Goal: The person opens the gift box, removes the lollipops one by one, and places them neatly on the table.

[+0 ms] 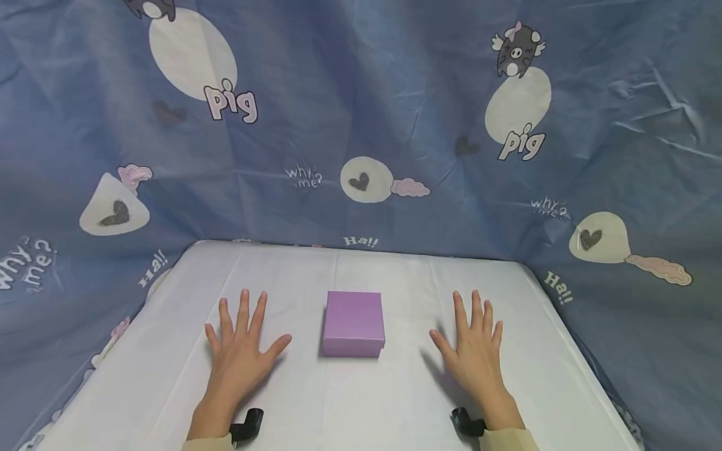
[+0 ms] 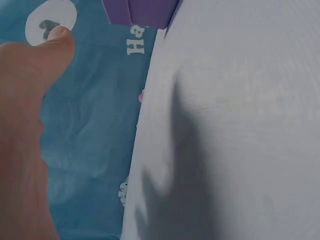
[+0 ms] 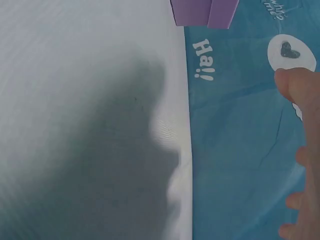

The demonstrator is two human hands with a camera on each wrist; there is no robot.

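Spread fingers (image 1: 243,313), box (image 1: 354,322) cropped in wrist views

- White-covered bench (image 1: 406,401) across the lower middle.
- Blue cloth (image 1: 395,50) behind, filling the top and both sides.
- Winged pig print (image 1: 514,53) at upper right.
- Pink cloud print (image 1: 410,187) near centre.

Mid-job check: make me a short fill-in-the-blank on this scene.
1. The box between the left hand and right hand is coloured ____.
2. Each hand's grip holds ____.
3. The tabletop under the box is coloured ____.
4. The animals printed on the blue backdrop are ____.

Missing words: purple; nothing; white; pigs.
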